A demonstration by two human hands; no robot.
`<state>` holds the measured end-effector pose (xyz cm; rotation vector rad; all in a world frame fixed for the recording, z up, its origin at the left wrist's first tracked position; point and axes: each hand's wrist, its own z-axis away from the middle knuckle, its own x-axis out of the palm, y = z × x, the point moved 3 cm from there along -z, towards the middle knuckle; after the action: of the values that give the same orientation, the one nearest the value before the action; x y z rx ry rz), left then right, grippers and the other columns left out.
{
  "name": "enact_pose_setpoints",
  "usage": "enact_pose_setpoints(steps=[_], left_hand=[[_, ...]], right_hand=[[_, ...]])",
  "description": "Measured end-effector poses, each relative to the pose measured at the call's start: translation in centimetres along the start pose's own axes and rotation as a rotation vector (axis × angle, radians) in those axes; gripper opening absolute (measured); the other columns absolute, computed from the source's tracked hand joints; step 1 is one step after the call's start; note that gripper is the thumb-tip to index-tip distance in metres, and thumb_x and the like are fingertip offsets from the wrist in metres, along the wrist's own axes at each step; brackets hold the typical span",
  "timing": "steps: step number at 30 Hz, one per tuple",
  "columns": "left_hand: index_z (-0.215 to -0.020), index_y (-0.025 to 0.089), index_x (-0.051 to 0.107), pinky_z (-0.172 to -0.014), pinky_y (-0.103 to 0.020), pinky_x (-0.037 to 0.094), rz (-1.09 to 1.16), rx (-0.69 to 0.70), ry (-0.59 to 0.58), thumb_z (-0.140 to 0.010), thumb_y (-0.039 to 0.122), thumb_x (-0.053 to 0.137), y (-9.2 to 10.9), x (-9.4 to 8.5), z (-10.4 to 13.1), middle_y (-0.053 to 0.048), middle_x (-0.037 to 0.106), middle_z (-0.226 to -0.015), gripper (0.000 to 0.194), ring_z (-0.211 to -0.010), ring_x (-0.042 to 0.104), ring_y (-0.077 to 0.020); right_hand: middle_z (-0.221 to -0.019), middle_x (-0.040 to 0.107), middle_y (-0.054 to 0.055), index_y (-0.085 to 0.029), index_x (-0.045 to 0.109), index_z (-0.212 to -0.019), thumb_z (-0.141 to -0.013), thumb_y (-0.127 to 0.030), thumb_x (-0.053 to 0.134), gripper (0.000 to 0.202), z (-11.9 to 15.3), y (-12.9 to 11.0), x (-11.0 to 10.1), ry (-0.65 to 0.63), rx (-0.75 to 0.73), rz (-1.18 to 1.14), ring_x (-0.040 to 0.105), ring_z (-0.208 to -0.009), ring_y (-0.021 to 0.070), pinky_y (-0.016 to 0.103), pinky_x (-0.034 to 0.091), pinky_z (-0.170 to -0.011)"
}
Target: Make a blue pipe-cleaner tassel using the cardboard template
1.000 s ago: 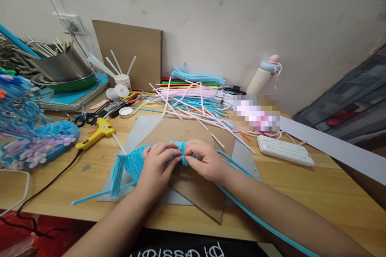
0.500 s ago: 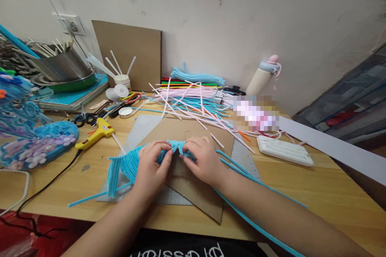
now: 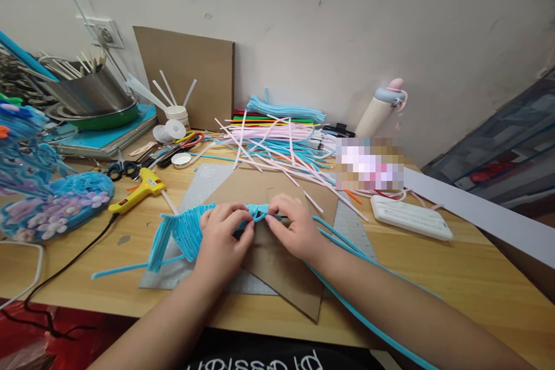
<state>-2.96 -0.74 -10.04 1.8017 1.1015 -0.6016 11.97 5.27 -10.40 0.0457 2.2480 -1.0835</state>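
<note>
A ribbed piece of blue fuzzy strands (image 3: 187,232) is held at the front of the worktop (image 3: 433,283), over a cardboard sheet (image 3: 292,280) and a grey mat (image 3: 207,178); whether it is lifted clear of them cannot be told. Its narrower right end is pinched between thumb and fingertips by both hands: the left hand (image 3: 224,236) is curled over the ribbed body, presumably so that the rows are steadied, while a small loop near the gap is nipped by the right hand (image 3: 297,228). The fingertips are set close together, probably because the loop is too fine for a wider grip. Long blue strands (image 3: 344,245) are trailed under the right wrist, seemingly so that their length is left out of the way.

A yellow glue gun (image 3: 139,192) is laid on its side to the left, apparently within easy reach. Pink and blue stems (image 3: 277,133) are heaped behind the sheet, and a large cardboard panel (image 3: 186,78) is leaned against the wall (image 3: 277,40).
</note>
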Motion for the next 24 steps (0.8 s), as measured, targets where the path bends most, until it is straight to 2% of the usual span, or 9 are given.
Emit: enact_pose_setpoints(steps=[2,5,8,12,24], left_hand=[[-0.078,0.024,0.06,-0.083,-0.037,0.031,0.005,-0.004,0.002,-0.08,0.02,0.054,0.0,0.0,0.0,0.0,0.064,-0.094,0.008,-0.094,0.056,-0.0192],[-0.078,0.024,0.06,-0.084,-0.037,0.031,0.007,-0.01,-0.005,-0.08,0.02,0.054,0.0,0.0,0.0,0.0,0.064,-0.094,0.007,-0.094,0.056,-0.019],[-0.078,0.024,0.06,-0.085,-0.037,0.031,0.001,-0.02,-0.01,-0.08,0.02,0.054,-0.1,0.1,0.0,0.0,0.064,-0.095,0.007,-0.095,0.056,-0.0192],[-0.077,0.024,0.06,-0.084,-0.038,0.031,-0.012,-0.035,0.011,-0.08,0.02,0.054,-0.1,0.1,0.0,-0.001,0.064,-0.094,0.007,-0.094,0.056,-0.0195],[-0.073,0.021,0.052,-0.083,-0.036,0.033,0.008,-0.073,0.029,-0.078,0.017,0.053,-0.3,0.0,0.1,0.0,0.063,-0.09,0.006,-0.092,0.056,-0.0185]], right_hand=[[-0.076,0.057,0.0,-0.02,0.052,-0.076,-0.084,-0.021,0.049,0.009,0.0,0.1,0.1,-0.01,0.041,-0.035,0.052,-0.076,0.0143,0.029,0.034,-0.075],[-0.074,0.058,0.0,-0.02,0.054,-0.081,-0.088,-0.027,0.043,0.015,0.1,1.1,0.4,0.011,0.187,-0.146,0.052,-0.072,0.014,0.027,0.037,-0.07],[-0.076,0.06,0.0,-0.02,0.058,-0.09,-0.086,-0.027,0.046,0.015,0.1,2.2,0.9,-0.003,0.294,-0.233,0.053,-0.071,0.0137,0.026,0.039,-0.066],[-0.082,0.062,0.002,-0.019,0.063,-0.085,-0.083,-0.025,0.05,0.014,-0.1,2.4,1.2,-0.052,0.305,-0.215,0.054,-0.077,0.0148,0.026,0.04,-0.067],[-0.08,0.061,0.002,-0.018,0.062,-0.082,-0.081,-0.024,0.054,0.01,-0.1,2.2,1.3,-0.056,0.29,-0.229,0.055,-0.077,0.0147,0.026,0.041,-0.07]])
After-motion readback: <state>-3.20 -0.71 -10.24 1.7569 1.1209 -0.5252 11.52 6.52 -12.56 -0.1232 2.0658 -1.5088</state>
